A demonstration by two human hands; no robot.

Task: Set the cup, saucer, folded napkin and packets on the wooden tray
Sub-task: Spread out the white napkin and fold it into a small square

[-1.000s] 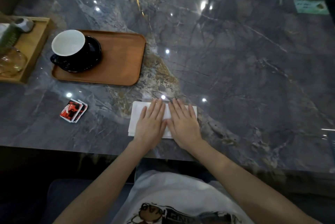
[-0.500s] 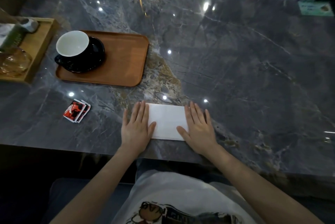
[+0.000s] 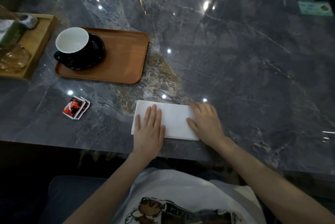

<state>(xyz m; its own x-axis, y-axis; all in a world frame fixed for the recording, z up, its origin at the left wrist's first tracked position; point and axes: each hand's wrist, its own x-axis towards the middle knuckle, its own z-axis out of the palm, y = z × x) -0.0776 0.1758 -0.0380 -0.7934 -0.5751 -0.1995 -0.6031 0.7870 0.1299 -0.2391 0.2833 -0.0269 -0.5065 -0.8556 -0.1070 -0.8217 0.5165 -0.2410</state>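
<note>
Napkin [image 3: 174,120], white and folded into a rectangle, lies flat on the grey marble table [image 3: 235,60] near its front edge. Left hand [image 3: 149,129] rests palm down on the napkin's left part, fingers straight and close together; the palm covers the napkin's lower left corner. Right hand [image 3: 206,124] lies on the napkin's right end with the thumb spread out over the paper; its fingers appear bent at the knuckles, but motion blur prevents confirming whether they pinch the edge, and the hand hides that edge. Packets [image 3: 76,108], red and white, lie stacked on the table to the left of the left hand, well apart from it; their print is unreadable. Wooden tray [image 3: 123,56] sits beyond and left of both hands. On its left part stands the black saucer [image 3: 97,49] carrying the cup [image 3: 72,41], white inside; the cup hides much of the saucer. A second, lighter tray [image 3: 39,42] is cut off by the left frame edge, and its contents are dim and indistinct.
</note>
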